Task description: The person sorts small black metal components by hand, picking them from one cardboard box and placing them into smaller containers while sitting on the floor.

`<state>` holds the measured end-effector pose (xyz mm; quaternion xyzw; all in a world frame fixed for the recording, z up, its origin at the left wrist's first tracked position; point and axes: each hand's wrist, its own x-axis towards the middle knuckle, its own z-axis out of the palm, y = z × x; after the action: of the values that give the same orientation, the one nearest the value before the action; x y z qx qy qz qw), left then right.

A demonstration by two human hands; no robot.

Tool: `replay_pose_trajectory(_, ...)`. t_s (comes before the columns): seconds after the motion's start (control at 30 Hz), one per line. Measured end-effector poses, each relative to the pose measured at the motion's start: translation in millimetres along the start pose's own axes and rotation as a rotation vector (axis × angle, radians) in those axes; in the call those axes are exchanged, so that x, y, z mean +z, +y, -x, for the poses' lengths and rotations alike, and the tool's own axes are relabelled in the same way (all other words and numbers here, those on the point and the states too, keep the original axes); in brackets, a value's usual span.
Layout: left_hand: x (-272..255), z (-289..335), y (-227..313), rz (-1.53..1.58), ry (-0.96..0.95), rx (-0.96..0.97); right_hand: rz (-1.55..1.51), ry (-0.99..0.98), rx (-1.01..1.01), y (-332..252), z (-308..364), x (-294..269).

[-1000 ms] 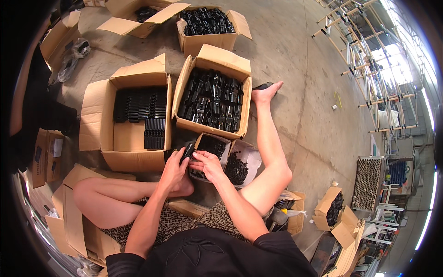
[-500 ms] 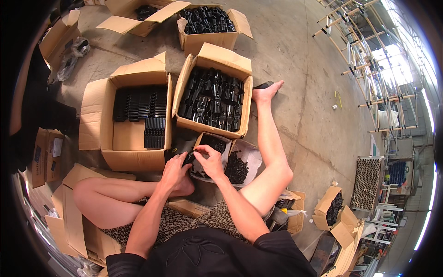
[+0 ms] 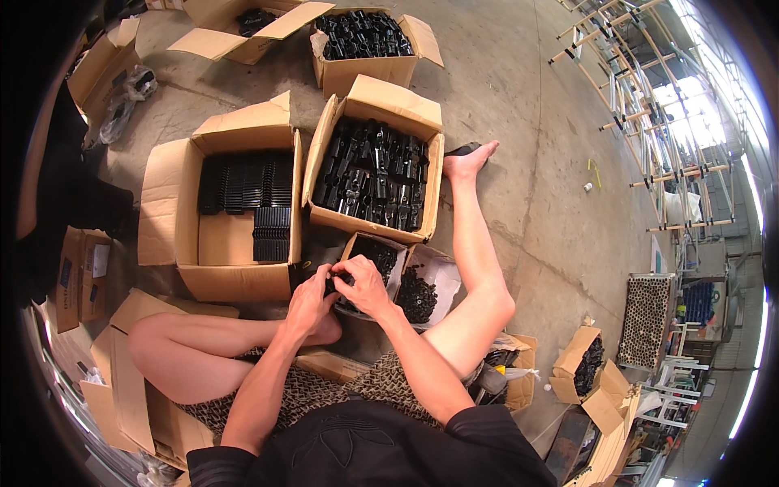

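My left hand and my right hand meet between my bent legs, fingers curled round a small black part that they mostly hide. Just beyond and beside the right hand stand two small open boxes: one holds black pieces, the other a heap of small black fasteners. Ahead of them is a carton packed with shiny black clamp-like parts. To its left, another open carton contains neat rows of flat black parts.
More open cartons with black parts stand farther off, such as one at the back. A carton with a hammer-like tool is by my right thigh. Tube racks line the right side. Someone in dark clothes is at far left.
Both hands have drawn closer together, the right one shifting slightly left. Its fingers now curl over the small black part beside the left fingertips. The boxes have stayed put.
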<state>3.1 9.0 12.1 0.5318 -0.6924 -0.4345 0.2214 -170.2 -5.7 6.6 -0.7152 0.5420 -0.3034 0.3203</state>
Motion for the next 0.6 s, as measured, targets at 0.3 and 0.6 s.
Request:
replay_pose_trajectory(0.3, -0.3, -1.9, 8.4, 0.017, 0.005, -0.023, 0.108, -0.022, -0.010, -7.1, -0.6, -1.0)
replay_pose_trajectory(0.6, 0.2, -1.3, 6.4, -0.010, 0.058, 0.005, 0.084, 0.037, -0.009, -3.7, 3.4, -13.0)
